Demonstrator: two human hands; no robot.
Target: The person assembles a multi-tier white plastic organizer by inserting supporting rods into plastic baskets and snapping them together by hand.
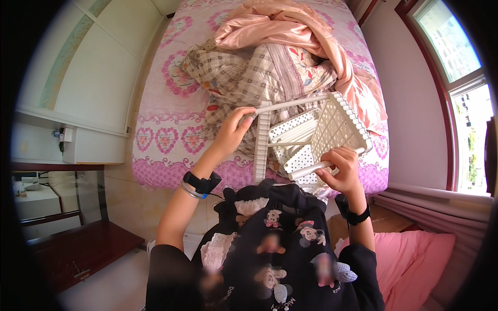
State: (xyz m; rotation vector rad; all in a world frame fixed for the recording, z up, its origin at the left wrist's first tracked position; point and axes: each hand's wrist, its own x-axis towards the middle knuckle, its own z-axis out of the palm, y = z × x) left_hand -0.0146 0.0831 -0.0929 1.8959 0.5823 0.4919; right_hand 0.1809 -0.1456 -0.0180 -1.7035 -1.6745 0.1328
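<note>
A partly assembled cream plastic rack stands before me, with a star-perforated shelf (337, 124) on its right and a second shelf or panel (262, 144), seen edge-on, on its left. My left hand (232, 130) holds the left end of the far pole (291, 104) where it meets the left panel. My right hand (339, 169) is closed around the near pole (307, 171), whose left end is free and whose right end meets the perforated shelf. Behind and between them lies a dotted white basket or box (297, 136) with several loose pale tubes (297, 130) inside.
The bed (167, 116) bears a checked quilt (249, 77) and a pink satin cover (272, 27). A wardrobe (101, 66) stands at left, above a dark red wooden surface (81, 252). At right are a window (447, 46) and pink bedding (412, 264).
</note>
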